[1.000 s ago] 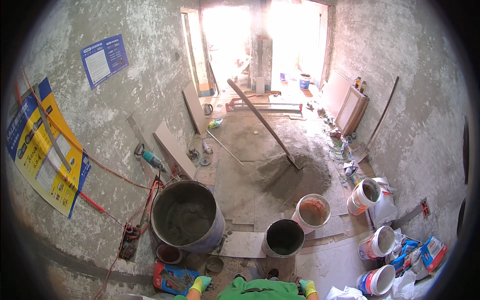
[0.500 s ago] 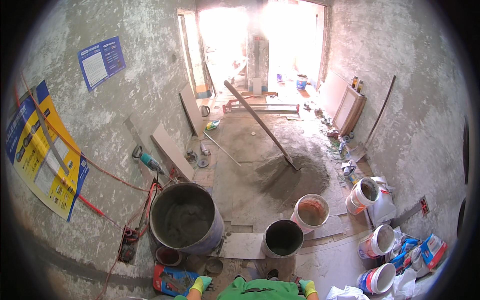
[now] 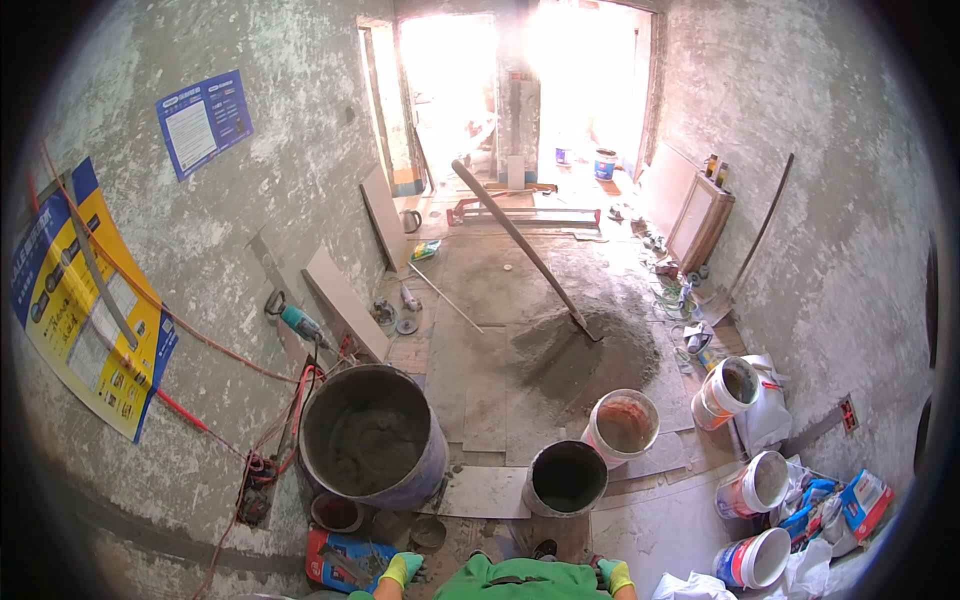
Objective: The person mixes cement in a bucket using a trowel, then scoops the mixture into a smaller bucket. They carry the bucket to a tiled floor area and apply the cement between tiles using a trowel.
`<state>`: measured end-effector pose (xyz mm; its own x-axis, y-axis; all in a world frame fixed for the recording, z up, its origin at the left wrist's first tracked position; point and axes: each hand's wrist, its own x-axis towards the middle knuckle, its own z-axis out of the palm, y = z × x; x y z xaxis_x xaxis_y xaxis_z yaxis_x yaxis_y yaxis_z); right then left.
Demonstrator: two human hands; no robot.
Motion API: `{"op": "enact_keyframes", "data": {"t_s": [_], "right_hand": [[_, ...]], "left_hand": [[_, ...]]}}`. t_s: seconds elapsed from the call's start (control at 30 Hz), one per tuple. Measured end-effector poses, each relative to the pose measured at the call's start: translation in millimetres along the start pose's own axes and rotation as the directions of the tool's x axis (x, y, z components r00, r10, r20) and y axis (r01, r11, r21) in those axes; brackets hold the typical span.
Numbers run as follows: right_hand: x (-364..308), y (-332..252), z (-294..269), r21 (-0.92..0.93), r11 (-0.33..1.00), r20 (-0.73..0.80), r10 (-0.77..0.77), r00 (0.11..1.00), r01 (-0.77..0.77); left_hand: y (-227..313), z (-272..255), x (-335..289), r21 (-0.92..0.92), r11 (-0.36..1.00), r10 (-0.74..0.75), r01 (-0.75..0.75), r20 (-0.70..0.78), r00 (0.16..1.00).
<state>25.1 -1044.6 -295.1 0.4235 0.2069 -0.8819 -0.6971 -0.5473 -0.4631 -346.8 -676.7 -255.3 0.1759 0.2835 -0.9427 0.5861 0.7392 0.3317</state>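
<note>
Left hand: the left hand, in a yellow-green glove, sits at the lower edge of the view with the fingers curled down; it lies against the blue bag on the floor, over the trowel that lies on that bag. Whether it grips anything, I cannot tell.
Right hand: the right hand, gloved the same, shows only in part at the lower edge, just beside the green garment; its grip cannot be told.
Blue bag: flat on the floor at the foot of the left wall, just below the big mixing tub.
Big mixing tub: round, dark, with grey mortar in the bottom; it stands near the left wall, with a red cable trailing beside it.
Black bucket: the black bucket stands on the floor in front of the person, between the two hands and further off.
White bucket: the white bucket, rust-stained inside, stands touching or just behind the black one, to its right.
Sand heap: the grey sand heap lies mid-floor beyond the buckets, with a long-handled shovel stuck in it, leaning left.
Right wall: three white pails and crumpled bags along its foot.
Left wall: a yellow poster and a blue one.
</note>
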Motion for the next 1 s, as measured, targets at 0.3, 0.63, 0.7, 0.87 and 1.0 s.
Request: {"op": "enact_keyframes", "data": {"t_s": [0.3, 0.63, 0.7, 0.87, 1.0], "right_hand": [[11.3, 1.5, 0.8, 0.016, 1.0, 0.037, 0.012, 0.999, -0.013], [7.6, -1.4, 3.9, 0.004, 1.0, 0.02, 0.007, 1.0, -0.007], [8.4, -1.1, 4.3, -0.012, 1.0, 0.022, 0.007, 1.0, -0.006], [6.9, -0.5, 4.3, -0.015, 1.0, 0.027, 0.015, 1.0, -0.015], [0.3, -2.1, 5.6, -0.012, 1.0, 0.012, 0.012, 1.0, -0.012]], "left_hand": [[-4.1, -5.2, 5.7, 0.018, 0.999, -0.051, 0.051, -0.003, 0.999], [-11.4, -11.4, 16.0, -0.008, 0.998, -0.063, 0.064, 0.027, 0.998], [-11.0, -11.7, 15.9, -0.036, 0.999, -0.038, 0.039, 0.022, 0.999], [-8.4, -11.5, 14.3, -0.043, 0.996, -0.076, 0.077, 0.026, 0.997], [-9.4, -11.0, 13.7, -0.047, 0.998, -0.051, 0.052, 0.024, 0.998]]}}
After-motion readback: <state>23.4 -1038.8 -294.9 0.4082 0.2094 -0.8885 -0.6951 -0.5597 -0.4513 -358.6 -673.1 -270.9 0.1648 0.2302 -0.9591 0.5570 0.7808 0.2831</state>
